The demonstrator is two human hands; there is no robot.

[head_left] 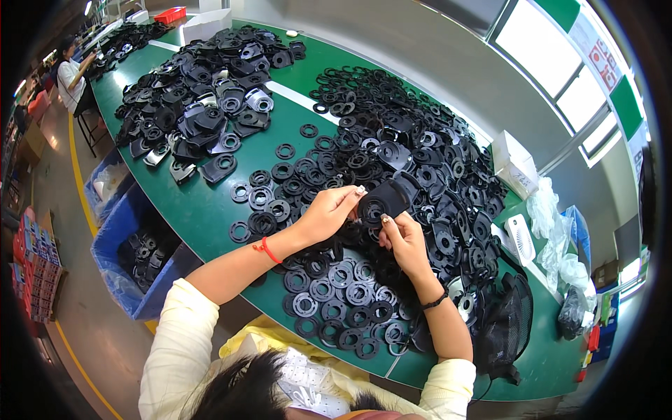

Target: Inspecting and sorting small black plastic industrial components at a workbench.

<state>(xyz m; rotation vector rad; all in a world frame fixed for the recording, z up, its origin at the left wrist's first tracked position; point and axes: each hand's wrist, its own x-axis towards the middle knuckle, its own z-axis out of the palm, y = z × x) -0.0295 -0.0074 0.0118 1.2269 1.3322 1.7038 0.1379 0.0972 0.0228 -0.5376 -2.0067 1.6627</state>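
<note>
A black plastic housing (392, 198) with a round ringed opening is held up between my two hands, over the heap of parts. My left hand (332, 215) pinches its left edge with thumb and fingers. My right hand (407, 243) grips its lower right, the thumb lying by the ringed opening (374, 210). Some of the right fingers are hidden under the part. Beneath and around my hands lie many black plastic rings (341, 275), loose and overlapping. Beyond the held part, more black housings (395, 154) are mixed into the ring pile.
A second heap of black and silver housings (203, 84) covers the table's far left. Blue lined bins (133, 259) stand beside the table's left edge. At right are a white box (514, 164), plastic bags (549, 217) and a black mesh bag (505, 325). Another person (72, 77) works far left.
</note>
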